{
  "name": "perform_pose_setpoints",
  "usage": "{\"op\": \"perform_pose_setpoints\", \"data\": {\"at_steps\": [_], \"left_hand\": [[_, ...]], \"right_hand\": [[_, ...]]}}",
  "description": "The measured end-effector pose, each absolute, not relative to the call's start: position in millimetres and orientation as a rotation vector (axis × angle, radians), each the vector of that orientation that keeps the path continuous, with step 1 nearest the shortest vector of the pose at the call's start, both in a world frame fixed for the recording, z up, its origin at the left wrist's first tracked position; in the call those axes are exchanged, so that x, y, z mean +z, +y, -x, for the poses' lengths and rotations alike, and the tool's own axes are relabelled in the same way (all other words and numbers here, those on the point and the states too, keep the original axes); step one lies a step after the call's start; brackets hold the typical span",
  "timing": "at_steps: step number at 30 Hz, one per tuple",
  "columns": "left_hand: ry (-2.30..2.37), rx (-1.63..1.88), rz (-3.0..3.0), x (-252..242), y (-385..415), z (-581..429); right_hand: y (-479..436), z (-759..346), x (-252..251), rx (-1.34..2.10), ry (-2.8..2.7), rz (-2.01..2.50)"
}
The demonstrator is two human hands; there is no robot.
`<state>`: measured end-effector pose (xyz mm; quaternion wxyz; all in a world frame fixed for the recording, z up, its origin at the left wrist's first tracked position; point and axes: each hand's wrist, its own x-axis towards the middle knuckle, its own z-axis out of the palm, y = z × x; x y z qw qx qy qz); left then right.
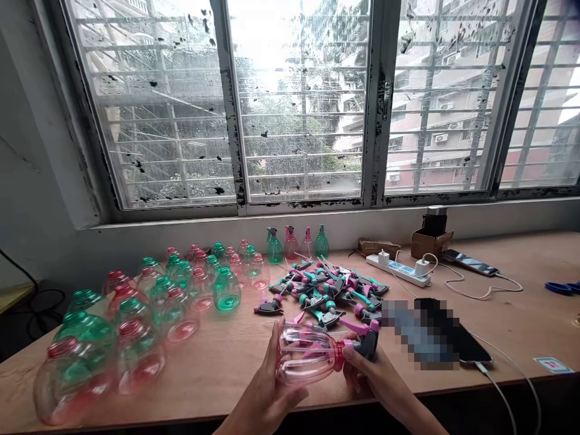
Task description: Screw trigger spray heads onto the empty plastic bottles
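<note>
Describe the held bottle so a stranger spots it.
Below the window, find the table. Near its front, the left hand and right hand hold a clear pink bottle with a spray head. It is sideways; the neighbouring bottles stand upright.

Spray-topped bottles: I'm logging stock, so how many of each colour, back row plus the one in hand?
Green bottles, back row: 2
Pink bottles, back row: 2
Pink bottle in left hand and right hand: 1
Total: 5
</note>
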<state>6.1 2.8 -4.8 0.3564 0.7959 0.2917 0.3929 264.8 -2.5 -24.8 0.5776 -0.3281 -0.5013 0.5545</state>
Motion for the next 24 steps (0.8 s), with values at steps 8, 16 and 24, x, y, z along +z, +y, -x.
{"op": "perform_pose_setpoints", "data": {"at_steps": [8, 16, 24], "left_hand": [[0.737, 1.063, -2.034, -8, 5, -9], [0.839, 0.997, -2.097, -11, 4, -3], [0.730, 1.057, -2.043, -17, 11, -7]], "right_hand": [[0, -264, -26, 1.284, -1.160, 0.770], [-1, -265, -27, 1.308, -1.159, 0.752], [-1, -263, -25, 1.291, -1.169, 0.760]]}}
